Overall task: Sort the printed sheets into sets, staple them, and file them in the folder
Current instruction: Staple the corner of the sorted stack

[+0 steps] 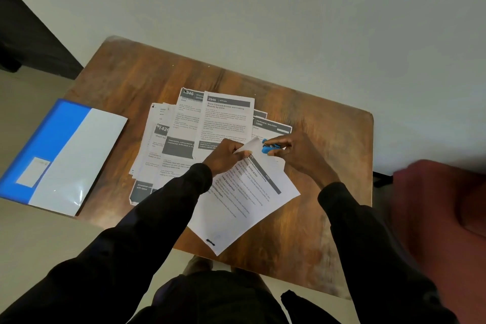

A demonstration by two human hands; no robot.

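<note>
A set of printed sheets point(244, 208) lies tilted on the wooden table point(131, 81), its near corner over the front edge. My left hand point(226, 155) pinches the set's top corner, which is bent upward. My right hand point(292, 152) grips a small blue stapler point(267, 149) whose jaws sit at that corner. Several loose printed sheets point(184, 139) are spread over the middle of the table behind my hands. A blue and clear folder point(65, 155) lies shut at the table's left edge, partly overhanging it.
A pale wall runs behind the table. A red upholstered seat point(447, 205) stands close on the right. A dark piece of furniture point(29, 42) is at the far left. Bare wood shows at the table's back and right.
</note>
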